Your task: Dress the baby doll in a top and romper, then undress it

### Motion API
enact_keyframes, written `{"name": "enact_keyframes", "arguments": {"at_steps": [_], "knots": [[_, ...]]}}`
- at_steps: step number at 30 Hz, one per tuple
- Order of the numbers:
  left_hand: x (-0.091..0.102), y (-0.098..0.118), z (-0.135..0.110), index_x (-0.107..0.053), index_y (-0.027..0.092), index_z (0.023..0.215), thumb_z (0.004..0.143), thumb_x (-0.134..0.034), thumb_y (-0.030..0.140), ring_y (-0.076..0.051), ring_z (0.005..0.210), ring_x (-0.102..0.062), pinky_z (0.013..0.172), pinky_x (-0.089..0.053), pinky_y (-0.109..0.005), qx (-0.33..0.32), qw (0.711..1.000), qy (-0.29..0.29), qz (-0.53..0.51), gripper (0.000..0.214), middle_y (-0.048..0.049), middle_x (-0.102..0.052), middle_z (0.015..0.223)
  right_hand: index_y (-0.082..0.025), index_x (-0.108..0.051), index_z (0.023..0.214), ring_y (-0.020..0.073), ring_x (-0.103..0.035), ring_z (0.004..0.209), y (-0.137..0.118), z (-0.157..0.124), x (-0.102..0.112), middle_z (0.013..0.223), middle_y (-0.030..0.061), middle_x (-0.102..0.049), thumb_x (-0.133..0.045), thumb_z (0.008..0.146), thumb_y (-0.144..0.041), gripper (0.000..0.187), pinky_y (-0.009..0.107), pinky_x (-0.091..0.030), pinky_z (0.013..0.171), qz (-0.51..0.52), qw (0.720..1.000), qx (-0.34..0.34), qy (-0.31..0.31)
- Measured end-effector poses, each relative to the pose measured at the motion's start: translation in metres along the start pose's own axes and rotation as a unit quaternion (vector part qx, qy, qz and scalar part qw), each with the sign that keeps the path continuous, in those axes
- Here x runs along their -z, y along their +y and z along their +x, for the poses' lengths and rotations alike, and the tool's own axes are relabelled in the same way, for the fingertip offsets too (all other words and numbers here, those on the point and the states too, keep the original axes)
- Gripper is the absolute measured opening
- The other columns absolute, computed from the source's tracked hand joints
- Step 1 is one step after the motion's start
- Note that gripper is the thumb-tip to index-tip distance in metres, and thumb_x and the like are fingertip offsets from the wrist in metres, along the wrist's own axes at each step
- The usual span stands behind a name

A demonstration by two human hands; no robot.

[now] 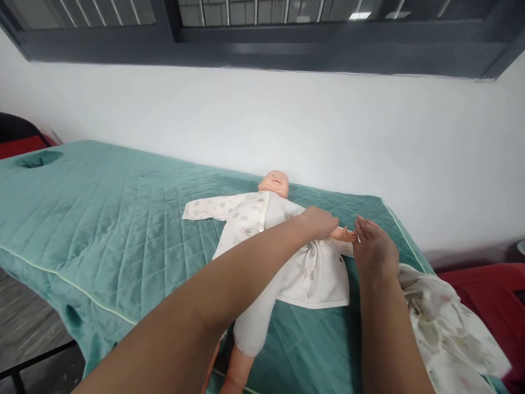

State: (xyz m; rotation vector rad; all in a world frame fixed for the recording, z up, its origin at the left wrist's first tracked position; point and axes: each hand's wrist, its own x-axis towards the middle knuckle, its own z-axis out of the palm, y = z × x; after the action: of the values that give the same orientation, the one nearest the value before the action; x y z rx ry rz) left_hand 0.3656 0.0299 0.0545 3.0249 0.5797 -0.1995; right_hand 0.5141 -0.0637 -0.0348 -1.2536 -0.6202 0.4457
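A baby doll lies on its back on the green quilted cover, its head toward the wall. It wears white leggings and a white printed jacket with one sleeve on; the jacket's other half lies spread beside its body. My left hand is closed around the doll's bare forearm, its fingers partly hidden. The doll's small hand sticks out past it. My right hand is at the doll's fingertips, its own fingers stretched out and slightly cupped. A jacket sleeve lies below the doll's hand.
A crumpled white printed cloth lies at the bed's right end, by a red chair. The green bed cover extends left to a face hole. Behind stand a white wall and a dark-framed window.
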Motion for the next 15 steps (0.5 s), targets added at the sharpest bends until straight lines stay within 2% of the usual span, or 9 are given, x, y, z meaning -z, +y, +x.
{"name": "enact_keyframes", "arguments": {"at_steps": [2, 4, 7, 9, 11, 13, 15], "knots": [[0.002, -0.004, -0.001, -0.06, 0.017, 0.122, 0.088, -0.054, 0.015, -0.029, 0.106, -0.067, 0.082, -0.05, -0.037, -0.003, 1.0, 0.02, 0.003, 0.035, -0.014, -0.069, 0.119, -0.026, -0.052, 0.086, 0.025, -0.067, 0.109, -0.001, 0.002, -0.005, 0.105, 0.0077, -0.069, -0.07, 0.064, -0.037, 0.031, 0.044, -0.057, 0.091, 0.011, 0.999, -0.027, 0.019], [0.006, -0.01, -0.007, -0.059, 0.017, 0.124, 0.086, -0.055, 0.013, -0.029, 0.102, -0.068, 0.08, -0.049, -0.036, 0.006, 0.999, 0.039, 0.002, 0.038, -0.0141, -0.07, 0.116, -0.025, -0.052, 0.084, 0.0261, -0.069, 0.102, -0.001, 0.004, -0.013, 0.098, 0.0078, -0.069, -0.068, 0.064, -0.038, 0.029, 0.047, -0.057, 0.089, -0.045, 0.998, -0.043, 0.009], [0.013, -0.019, -0.019, -0.059, 0.019, 0.119, 0.084, -0.055, 0.012, -0.026, 0.093, -0.068, 0.076, -0.047, -0.034, 0.018, 0.998, 0.059, -0.006, 0.036, -0.0116, -0.071, 0.11, -0.024, -0.059, 0.08, 0.03, -0.067, 0.1, -0.001, 0.002, -0.027, 0.089, 0.0087, -0.071, -0.069, 0.066, -0.041, 0.024, 0.047, -0.056, 0.087, -0.152, 0.987, -0.04, -0.04], [0.016, -0.022, -0.025, -0.06, 0.019, 0.114, 0.084, -0.053, 0.013, -0.024, 0.087, -0.067, 0.073, -0.046, -0.033, 0.013, 0.997, 0.076, -0.005, 0.031, -0.0094, -0.072, 0.105, -0.025, -0.062, 0.071, 0.0323, -0.067, 0.097, -0.001, -0.003, -0.035, 0.081, 0.0086, -0.071, -0.074, 0.063, -0.043, 0.024, 0.046, -0.054, 0.086, -0.186, 0.979, -0.042, -0.074], [0.016, -0.024, -0.029, -0.06, 0.019, 0.11, 0.084, -0.053, 0.014, -0.023, 0.084, -0.066, 0.069, -0.044, -0.032, 0.004, 0.996, 0.092, 0.003, 0.028, -0.0079, -0.072, 0.101, -0.025, -0.061, 0.064, 0.032, -0.067, 0.09, -0.001, -0.008, -0.039, 0.074, 0.0067, -0.07, -0.077, 0.06, -0.047, 0.027, 0.045, -0.053, 0.083, -0.254, 0.958, -0.046, -0.123], [0.015, -0.024, -0.032, -0.06, 0.018, 0.109, 0.084, -0.053, 0.014, -0.022, 0.083, -0.066, 0.067, -0.042, -0.031, 0.0, 0.995, 0.101, 0.011, 0.027, -0.0072, -0.072, 0.1, -0.025, -0.062, 0.063, 0.0298, -0.067, 0.082, -0.002, -0.01, -0.037, 0.07, 0.0049, -0.069, -0.079, 0.058, -0.049, 0.03, 0.042, -0.053, 0.078, -0.304, 0.94, -0.023, -0.151], [0.014, -0.023, -0.034, -0.06, 0.018, 0.11, 0.084, -0.052, 0.014, -0.022, 0.084, -0.066, 0.067, -0.042, -0.031, 0.006, 0.994, 0.106, 0.019, 0.028, -0.0072, -0.071, 0.102, -0.025, -0.065, 0.068, 0.0268, -0.066, 0.076, -0.004, -0.008, -0.032, 0.069, 0.0042, -0.068, -0.075, 0.062, -0.051, 0.029, 0.038, -0.053, 0.071, -0.301, 0.943, 0.02, -0.142]]}}
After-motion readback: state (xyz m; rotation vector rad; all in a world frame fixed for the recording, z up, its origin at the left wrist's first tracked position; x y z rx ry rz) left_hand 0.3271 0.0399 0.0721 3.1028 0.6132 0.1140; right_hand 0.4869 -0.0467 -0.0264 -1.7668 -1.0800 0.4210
